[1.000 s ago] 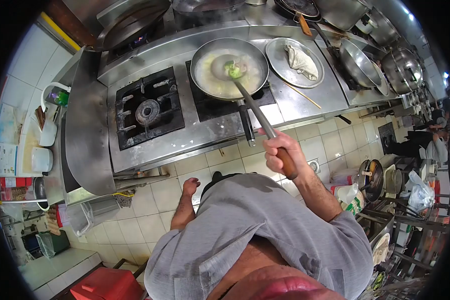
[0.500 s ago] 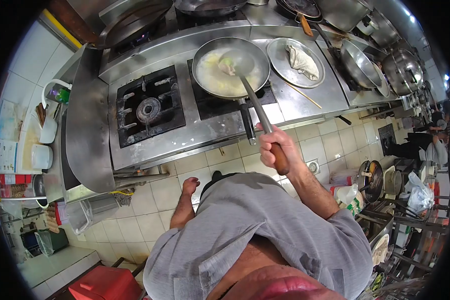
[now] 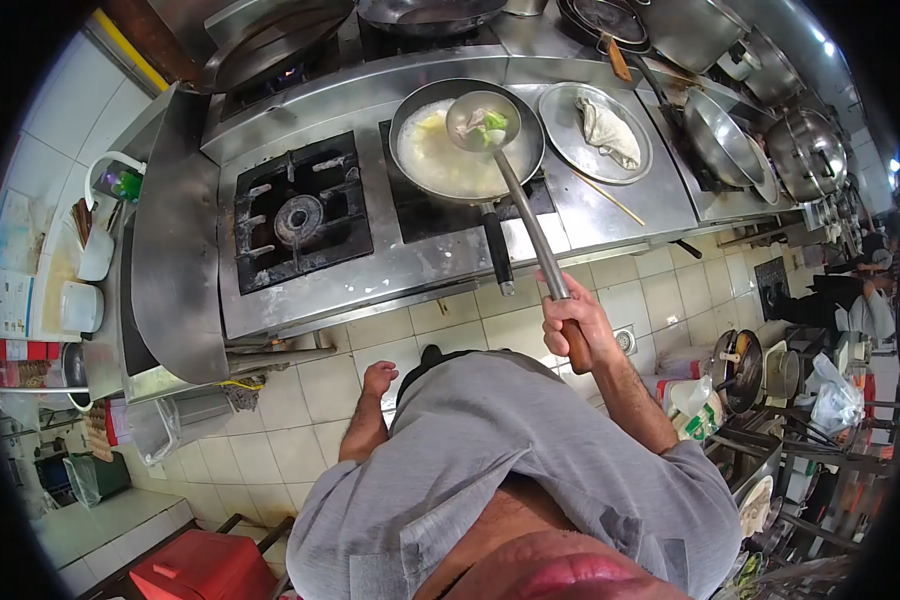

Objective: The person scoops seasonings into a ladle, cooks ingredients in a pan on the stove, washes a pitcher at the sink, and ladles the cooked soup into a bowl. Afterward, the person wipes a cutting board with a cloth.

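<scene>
My right hand (image 3: 578,325) is closed around the brown wooden grip of a long metal ladle (image 3: 530,222). The ladle's bowl is over the right half of a frying pan (image 3: 402,165) and holds green and pale pinkish-brown food pieces (image 3: 488,126). Cloudy, pale yellowish liquid (image 3: 440,165) with soft pieces fills the pan, which sits on a burner, its black handle (image 3: 495,245) pointing towards me. Down at my side, away from the stove, my left hand (image 3: 378,379) hangs loosely, its fingers a little bent and nothing visible in them.
Right of the pan, a round metal tray (image 3: 560,135) bears a folded cloth (image 3: 608,134). A thin wooden stick (image 3: 610,197) lies by it. An unlit burner (image 3: 298,220) is at left, woks (image 3: 430,12) behind, and a metal bowl (image 3: 720,140) at right. Another person (image 3: 850,295) is far right.
The ladle has risen from the liquid and shifted slightly right, now showing green and pinkish food in its bowl. My right hand has moved a little right and towards me.
</scene>
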